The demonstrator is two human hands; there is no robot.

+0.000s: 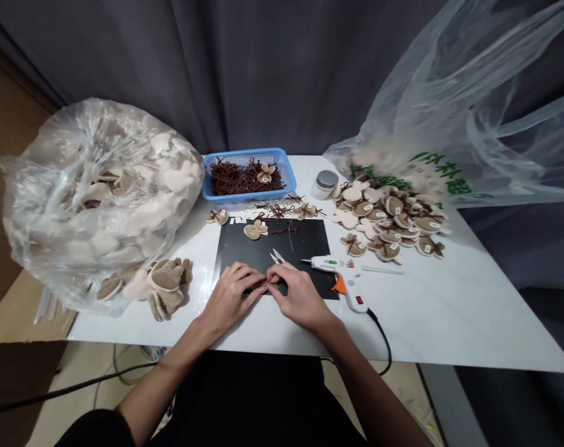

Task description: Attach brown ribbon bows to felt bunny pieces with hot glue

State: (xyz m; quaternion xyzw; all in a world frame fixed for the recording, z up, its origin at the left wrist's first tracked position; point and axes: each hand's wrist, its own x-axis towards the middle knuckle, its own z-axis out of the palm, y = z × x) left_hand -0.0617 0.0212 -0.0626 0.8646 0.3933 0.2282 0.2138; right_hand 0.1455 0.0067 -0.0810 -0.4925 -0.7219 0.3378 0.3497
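My left hand [232, 295] and my right hand [300, 295] meet at the front edge of a black mat [316, 248]. Between their closed fingertips is a small brown felt piece [262, 285], mostly hidden by the fingers. The blades of small scissors [277, 255] stick out above my right hand; whether they lie on the mat or are held I cannot tell. Right of that hand lies a white glue gun [351, 279] with an orange trigger, its nozzle facing left. Farther back on the mat sit a beige felt piece with round ears [254, 230] and dark brown bows [286, 230].
A blue basket [291, 180] holds many brown bows. Beside it stands a grey-lidded jar [326, 181]. Finished-looking bowed felt pieces [388, 223] pile up by a clear bag [430, 143] on the right. Left are a stuffed bag [105, 205] and loose felt pieces [163, 285].
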